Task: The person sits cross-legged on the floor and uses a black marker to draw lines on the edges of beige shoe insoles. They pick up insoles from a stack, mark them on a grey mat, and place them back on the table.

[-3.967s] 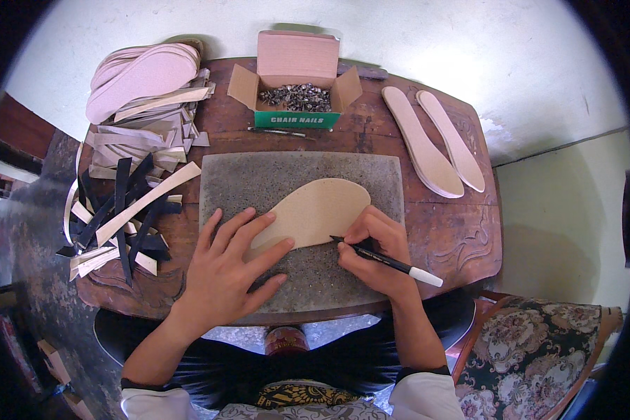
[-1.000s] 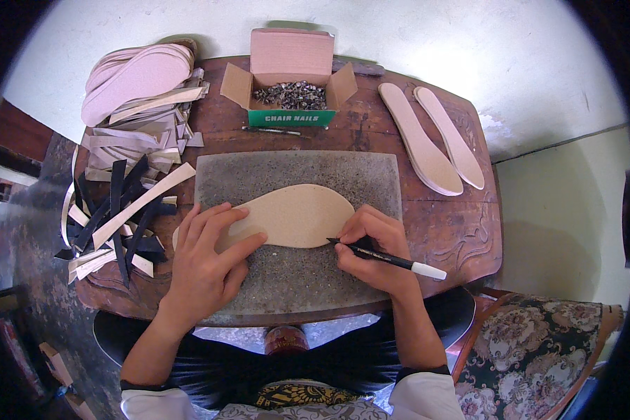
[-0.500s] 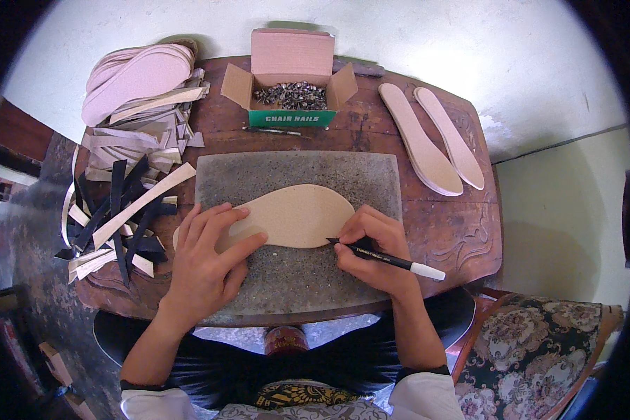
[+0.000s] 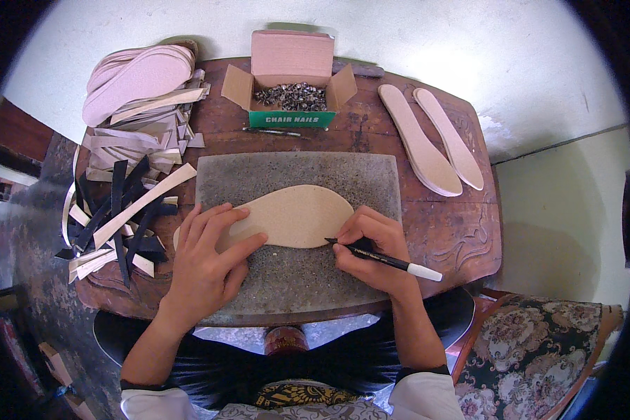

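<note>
A beige insole [image 4: 297, 213] lies flat on a grey stone-like slab [image 4: 294, 164], its wide end toward the right. My left hand [image 4: 206, 255] rests on the narrower end with fingers spread, pressing it against the slab. In my right hand [image 4: 374, 248] is a black marker [image 4: 385, 258] with a white back end, gripped between thumb and fingers. The marker's tip touches or nearly touches the insole's lower right edge. The fingers of my right hand also lie against the insole's right end.
A green box of nails [image 4: 290, 98] stands open behind the slab, a thin dark rod [image 4: 273, 131] before it. At left are stacked insoles [image 4: 140, 77], grey strips [image 4: 140, 147] and black and cream straps [image 4: 119, 217]. More insoles [image 4: 420, 140] lie right; a floral chair [image 4: 539, 357] stands nearby.
The marker and my right hand have shifted very slightly to the left. My left hand and the insole stay in place.
</note>
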Action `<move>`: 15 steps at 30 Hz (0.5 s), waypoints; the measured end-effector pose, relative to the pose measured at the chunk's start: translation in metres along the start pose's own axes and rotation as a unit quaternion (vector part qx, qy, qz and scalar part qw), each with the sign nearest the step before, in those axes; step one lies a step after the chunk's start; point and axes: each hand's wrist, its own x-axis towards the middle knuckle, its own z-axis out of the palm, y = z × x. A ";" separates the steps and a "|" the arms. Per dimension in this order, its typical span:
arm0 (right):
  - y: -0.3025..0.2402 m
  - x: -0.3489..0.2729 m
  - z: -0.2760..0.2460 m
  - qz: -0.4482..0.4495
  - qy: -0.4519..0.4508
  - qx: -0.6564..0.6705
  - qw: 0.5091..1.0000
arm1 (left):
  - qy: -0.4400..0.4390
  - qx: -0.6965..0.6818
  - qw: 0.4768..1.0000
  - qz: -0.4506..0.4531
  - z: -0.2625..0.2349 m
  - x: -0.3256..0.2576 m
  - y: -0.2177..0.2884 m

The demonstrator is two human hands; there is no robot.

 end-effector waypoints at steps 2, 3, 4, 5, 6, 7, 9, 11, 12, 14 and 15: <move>0.000 0.000 0.001 -0.001 0.000 0.004 1.000 | -0.001 0.000 1.000 -0.002 -0.001 0.000 0.001; 0.000 0.000 0.001 -0.001 0.001 0.005 1.000 | -0.002 0.000 1.000 -0.003 -0.001 0.000 0.001; 0.000 0.001 0.001 -0.001 0.001 0.007 1.000 | -0.001 0.000 1.000 -0.005 -0.001 0.000 0.001; -0.001 0.001 0.001 0.000 0.002 0.003 1.000 | -0.001 -0.001 1.000 -0.005 -0.001 0.000 0.001; -0.002 0.001 0.000 0.001 0.003 0.000 1.000 | 0.000 -0.002 1.000 -0.005 -0.001 0.000 0.001; -0.002 0.001 0.000 0.001 0.004 -0.003 1.000 | 0.000 -0.002 1.000 -0.004 -0.001 0.001 0.001; -0.002 0.001 0.000 0.000 0.003 0.003 1.000 | 0.001 0.000 1.000 -0.001 -0.001 0.000 0.001; -0.001 0.000 0.000 -0.001 0.002 0.004 1.000 | 0.005 -0.010 1.000 -0.008 -0.001 0.001 0.002; 0.000 0.000 0.000 -0.001 0.001 0.003 1.000 | 0.007 -0.015 1.000 -0.012 -0.001 0.001 0.002; 0.001 0.000 0.001 -0.004 0.001 0.001 1.000 | 0.006 -0.012 1.000 -0.012 0.000 0.000 0.002; 0.002 0.000 0.000 -0.008 0.002 0.001 1.000 | 0.006 -0.012 1.000 -0.011 0.000 0.000 0.002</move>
